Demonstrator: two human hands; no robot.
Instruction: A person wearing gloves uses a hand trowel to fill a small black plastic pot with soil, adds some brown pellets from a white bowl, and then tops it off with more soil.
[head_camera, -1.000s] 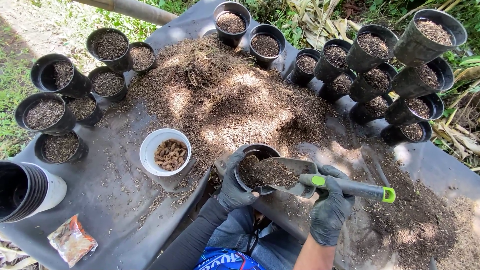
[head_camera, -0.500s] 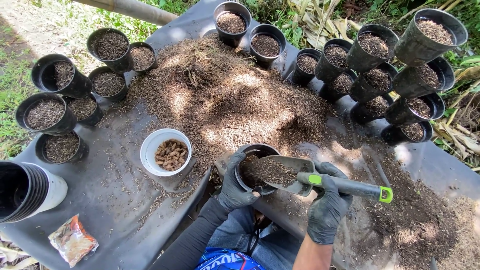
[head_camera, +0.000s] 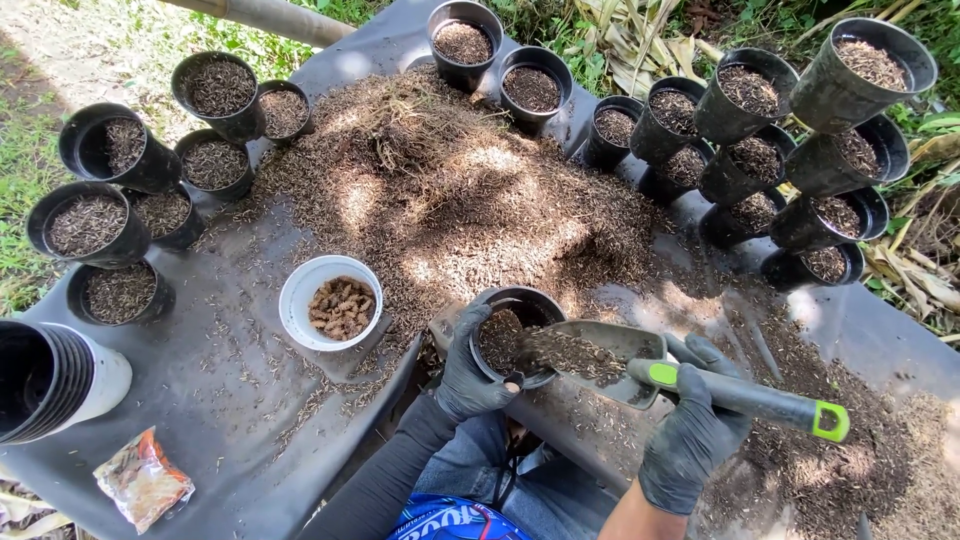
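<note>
A dark sheet (head_camera: 230, 400) covers the ground, heaped with soil. Low centre, the left hand (head_camera: 472, 365) has its fingers wrapped round a small black pot (head_camera: 518, 335); the right hand (head_camera: 695, 440) grips a trowel (head_camera: 640, 365) tipping soil in. A white cup (head_camera: 331, 302) sits left.

Soil heap (head_camera: 450, 190) in middle of sheet (head_camera: 230, 400), filled pots (head_camera: 215, 95) left and right of it, cup (head_camera: 330, 300) left of held pot (head_camera: 515, 335), scoop (head_camera: 600, 350) over that pot.

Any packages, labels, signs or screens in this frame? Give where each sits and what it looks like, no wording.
Small plastic packet: lying flat on the dark sheet at bottom left, below the stack of black pots; crinkled, clear with orange-red print, brownish contents.
Fabric with printing: bottom edge, on the person's lap; blue with white and red.
No signs or screens.
</note>
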